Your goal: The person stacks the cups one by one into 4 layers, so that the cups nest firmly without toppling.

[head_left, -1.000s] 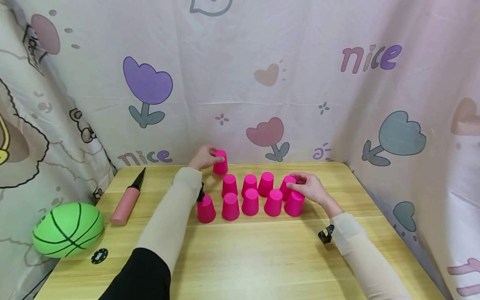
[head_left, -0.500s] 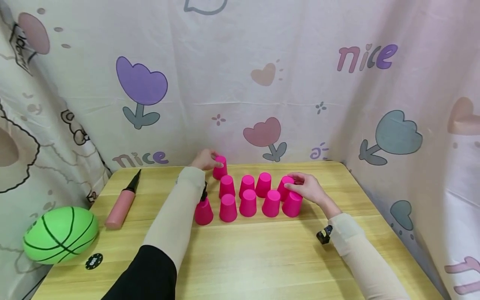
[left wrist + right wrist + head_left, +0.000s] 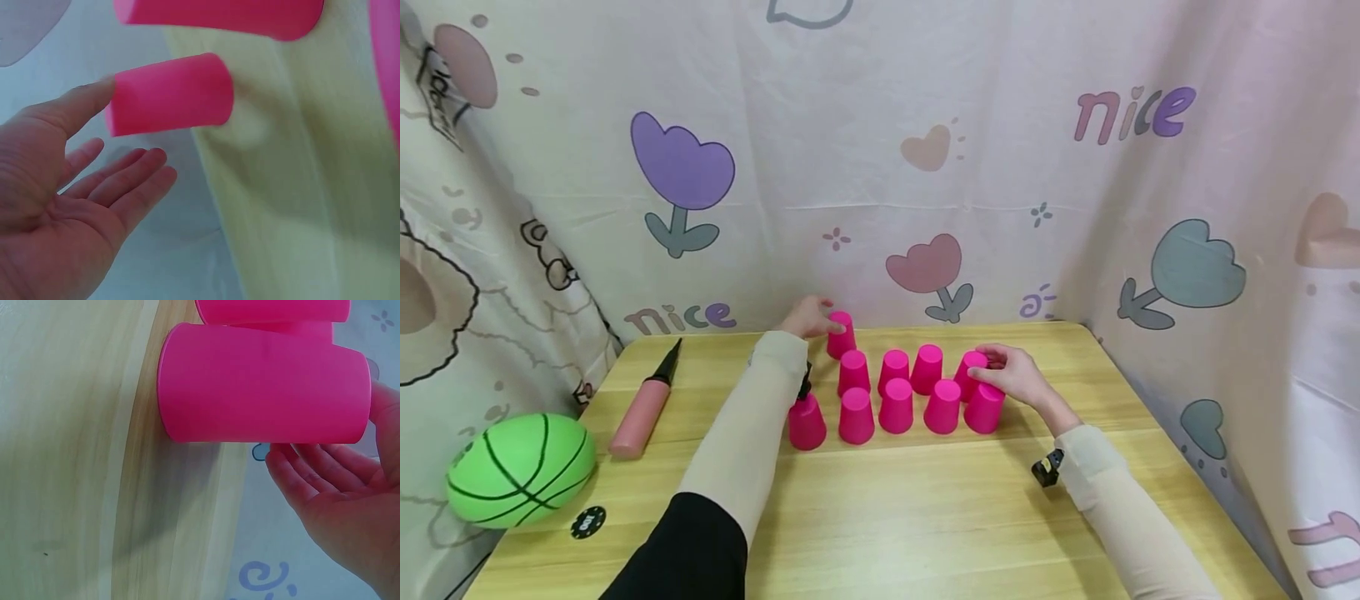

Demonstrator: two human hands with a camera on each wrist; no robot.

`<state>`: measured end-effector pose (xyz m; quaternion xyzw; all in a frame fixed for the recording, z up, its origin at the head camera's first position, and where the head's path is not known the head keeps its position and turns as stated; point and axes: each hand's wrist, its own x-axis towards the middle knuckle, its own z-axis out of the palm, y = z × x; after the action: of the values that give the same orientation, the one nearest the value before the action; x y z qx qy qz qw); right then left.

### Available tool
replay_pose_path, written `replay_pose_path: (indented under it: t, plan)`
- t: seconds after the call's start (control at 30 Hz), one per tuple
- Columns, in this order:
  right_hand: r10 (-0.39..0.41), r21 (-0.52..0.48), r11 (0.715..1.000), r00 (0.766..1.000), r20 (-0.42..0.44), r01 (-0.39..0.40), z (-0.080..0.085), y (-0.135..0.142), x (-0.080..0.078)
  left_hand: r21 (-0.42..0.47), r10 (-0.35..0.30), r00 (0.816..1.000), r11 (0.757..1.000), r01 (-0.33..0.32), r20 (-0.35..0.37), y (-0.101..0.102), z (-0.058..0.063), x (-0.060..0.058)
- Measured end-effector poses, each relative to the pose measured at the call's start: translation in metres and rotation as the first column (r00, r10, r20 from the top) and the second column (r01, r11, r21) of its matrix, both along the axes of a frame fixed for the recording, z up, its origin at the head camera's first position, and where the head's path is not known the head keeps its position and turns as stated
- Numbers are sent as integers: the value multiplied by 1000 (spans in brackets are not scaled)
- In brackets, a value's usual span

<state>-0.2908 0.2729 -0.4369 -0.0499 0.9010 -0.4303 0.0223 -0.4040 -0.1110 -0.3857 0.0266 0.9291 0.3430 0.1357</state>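
Several pink cups stand upside down on the wooden table in rows. At the back left, my left hand [image 3: 807, 317] is beside the rearmost cup [image 3: 841, 337]. In the left wrist view that hand's fingers are extended and apart from the cup [image 3: 172, 97], while its thumb reaches the cup's narrow end. My right hand [image 3: 1017, 373] holds the rightmost cup of the middle row [image 3: 971, 369] near its top, thumb in front and fingers behind. In the right wrist view a front-row cup [image 3: 265, 387] hides most of the held cup and the grip.
Left on the table [image 3: 895, 517] lie a pink hand pump [image 3: 642, 417] with a black nozzle and a black chip [image 3: 588, 522]. A green ball [image 3: 522, 471] with black lines sits at the left edge. A patterned curtain [image 3: 820, 150] hangs close behind the table.
The left hand has lowered its cup toward the middle row, and its fingers have since loosened from it. The right hand has stayed at its cup. The head view has shifted slightly.
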Motion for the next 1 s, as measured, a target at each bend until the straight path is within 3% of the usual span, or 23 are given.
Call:
replay_pose_path:
  t: [0.2,0.43,0.77,1.0]
  plan:
    - [1,48,999,1000,-30,0,2,0,-4,3,-44,995,999,45,-94,-12,16,6]
    - [0,60,998,998,-69,4,17,-1,-13,22,-106,982,994,111,-154,-30,27,28]
    - [13,54,999,992,-123,-7,46,-22,-33,59,-210,955,972,227,-207,-62,17,71]
    - [60,32,998,989,-136,-56,57,-53,-49,105,-232,945,960,261,-229,-82,2,103]
